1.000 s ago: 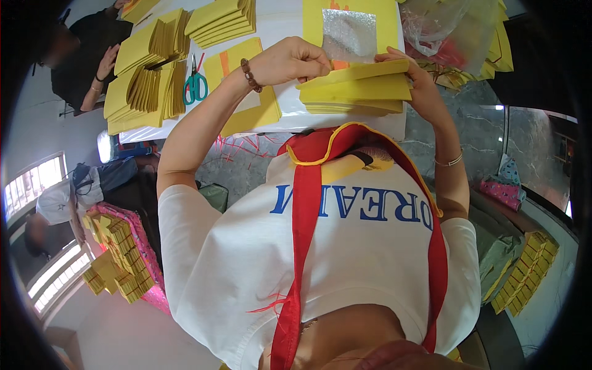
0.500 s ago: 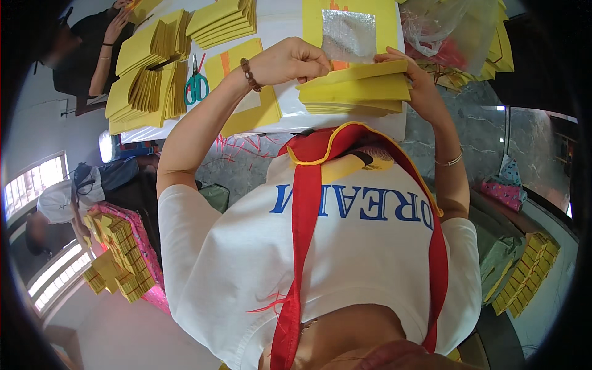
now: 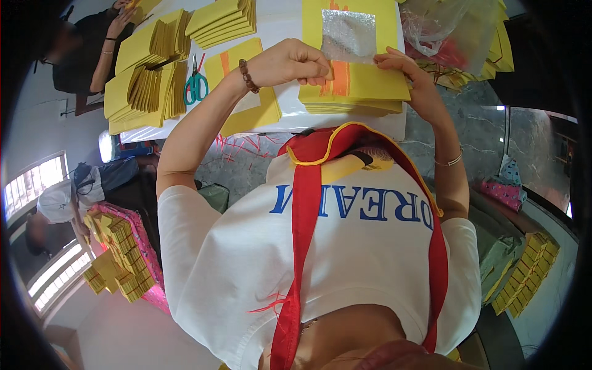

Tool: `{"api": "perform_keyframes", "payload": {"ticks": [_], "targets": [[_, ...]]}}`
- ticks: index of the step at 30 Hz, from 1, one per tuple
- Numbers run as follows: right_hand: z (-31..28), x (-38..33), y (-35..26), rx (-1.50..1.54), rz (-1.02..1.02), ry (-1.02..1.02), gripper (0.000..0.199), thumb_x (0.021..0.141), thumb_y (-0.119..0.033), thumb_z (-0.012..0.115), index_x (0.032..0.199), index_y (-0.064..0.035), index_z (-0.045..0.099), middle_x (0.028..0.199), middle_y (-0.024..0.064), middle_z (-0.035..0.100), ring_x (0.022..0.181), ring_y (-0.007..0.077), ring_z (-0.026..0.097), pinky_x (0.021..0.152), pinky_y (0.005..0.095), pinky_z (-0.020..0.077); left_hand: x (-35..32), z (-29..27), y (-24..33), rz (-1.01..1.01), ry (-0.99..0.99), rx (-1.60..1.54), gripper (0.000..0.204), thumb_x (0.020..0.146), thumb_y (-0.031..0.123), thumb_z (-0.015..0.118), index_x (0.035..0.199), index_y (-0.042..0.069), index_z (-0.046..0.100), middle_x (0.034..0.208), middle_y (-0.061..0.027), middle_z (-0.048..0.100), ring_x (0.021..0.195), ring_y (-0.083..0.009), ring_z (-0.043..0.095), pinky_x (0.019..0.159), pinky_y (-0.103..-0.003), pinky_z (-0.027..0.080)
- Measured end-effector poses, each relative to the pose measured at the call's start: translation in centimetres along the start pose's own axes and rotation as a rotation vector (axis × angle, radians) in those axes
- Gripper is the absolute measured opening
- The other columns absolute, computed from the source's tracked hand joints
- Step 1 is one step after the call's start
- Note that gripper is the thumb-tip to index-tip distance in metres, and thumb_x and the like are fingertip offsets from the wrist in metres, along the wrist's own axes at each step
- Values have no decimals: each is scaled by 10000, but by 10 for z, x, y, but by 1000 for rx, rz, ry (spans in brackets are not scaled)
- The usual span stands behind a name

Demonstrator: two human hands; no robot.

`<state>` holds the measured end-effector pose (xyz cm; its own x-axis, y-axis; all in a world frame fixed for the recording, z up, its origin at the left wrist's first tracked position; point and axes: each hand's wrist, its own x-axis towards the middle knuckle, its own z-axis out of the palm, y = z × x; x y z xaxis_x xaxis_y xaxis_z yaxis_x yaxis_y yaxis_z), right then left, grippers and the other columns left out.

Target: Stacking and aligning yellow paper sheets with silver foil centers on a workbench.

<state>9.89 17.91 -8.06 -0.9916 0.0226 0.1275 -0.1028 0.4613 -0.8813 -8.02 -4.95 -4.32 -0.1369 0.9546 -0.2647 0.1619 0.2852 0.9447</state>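
Left hand [image 3: 290, 61] and right hand [image 3: 404, 68] pinching near edge of foil square [image 3: 348, 34] atop yellow stack [image 3: 354, 92] at table [image 3: 277, 28] near edge; foil not yet pressed flat; finished stacks [image 3: 148, 80] left.

Lying under the fingertips [image 3: 320, 69] of the left hand [image 3: 290, 61] and the fingers [image 3: 394, 61] of the right hand [image 3: 410, 77]: a stack of paper sheets [image 3: 357, 92], with a foil square [image 3: 348, 36] sitting on top of it, just beyond the fingertips and between the two hands. Resting to the left of the left fingers, on the same table [image 3: 280, 21]: a single sheet [image 3: 253, 105], then scissors [image 3: 196, 86] farther left, then fanned paper bundles [image 3: 148, 86], with another stack [image 3: 222, 21] lying beyond them. Sitting to the right of the right fingers and beyond: a plastic bag [image 3: 450, 31].
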Motion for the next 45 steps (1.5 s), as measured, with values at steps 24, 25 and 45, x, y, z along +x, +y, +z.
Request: {"api": "perform_keyframes", "payload": {"ticks": [24, 25, 45], "targets": [[0, 0, -1, -13, 26, -1, 297, 765, -52, 636, 1052, -57, 562, 1227, 98, 555, 1316, 266, 318, 1052, 360, 287, -5, 16, 3, 215, 131, 367, 311, 809, 312, 657, 951, 41, 602, 813, -70, 588, 607, -147, 511, 562, -278, 418], [1, 1, -1, 13, 45, 4, 295, 765, -50, 635, 1050, -51, 562, 1229, 94, 554, 1314, 266, 320, 1053, 361, 286, -4, 16, 1, 215, 132, 367, 311, 809, 312, 657, 951, 41, 602, 813, -70, 588, 607, -147, 511, 562, -278, 418], [-1, 21, -9, 280, 186, 188, 295, 882, -193, 577, 1094, 13, 572, 972, 31, 622, 882, 79, 549, 779, 217, 433, 1, 10, 17, 177, 383, 568, 268, 869, 276, 542, 1012, 52, 580, 649, -150, 560, 590, -277, 552, 570, -367, 418]]}}
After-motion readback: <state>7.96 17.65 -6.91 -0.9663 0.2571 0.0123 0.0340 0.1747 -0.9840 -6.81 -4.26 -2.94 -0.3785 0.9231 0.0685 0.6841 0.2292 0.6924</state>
